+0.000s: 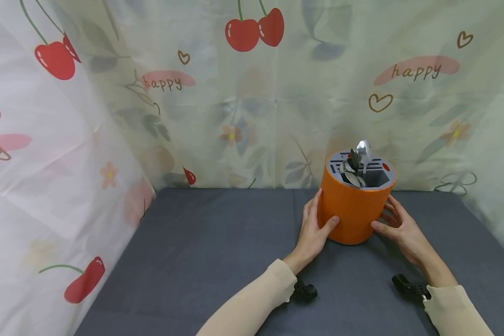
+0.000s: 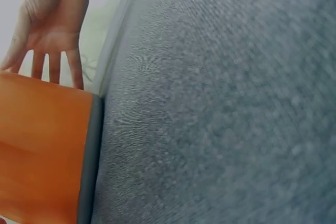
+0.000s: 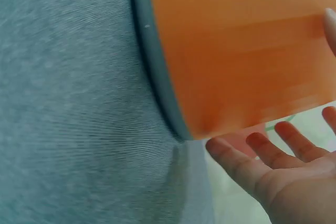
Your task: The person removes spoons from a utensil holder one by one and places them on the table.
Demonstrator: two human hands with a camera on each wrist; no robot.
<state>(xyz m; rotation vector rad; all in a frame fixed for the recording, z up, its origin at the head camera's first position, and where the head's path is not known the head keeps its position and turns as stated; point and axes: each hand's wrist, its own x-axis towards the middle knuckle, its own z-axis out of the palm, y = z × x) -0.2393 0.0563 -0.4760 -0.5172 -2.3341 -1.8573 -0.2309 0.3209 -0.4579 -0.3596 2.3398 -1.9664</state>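
A round orange utensil holder (image 1: 354, 212) with a slotted grey top stands upright on the dark grey cloth, right of centre. Out of its top stick a shiny metal spoon (image 1: 364, 150) and other metal utensils (image 1: 353, 173), which overlap. My left hand (image 1: 312, 231) rests against its left side, thumb extended across the front. On the opposite side my right hand (image 1: 403, 231) has its thumb at the orange wall and its fingers spread. In the right wrist view, those fingers (image 3: 239, 163) look fairly straight beside the holder. The left wrist view hides nearly all of my left hand.
Dark grey cloth (image 1: 218, 242) covers the table. A printed curtain (image 1: 252, 116) hangs along the back edge, close behind the holder, and a white printed sheet (image 1: 67, 186) hangs at the left. Black straps (image 1: 409, 285) sit at both wrists.
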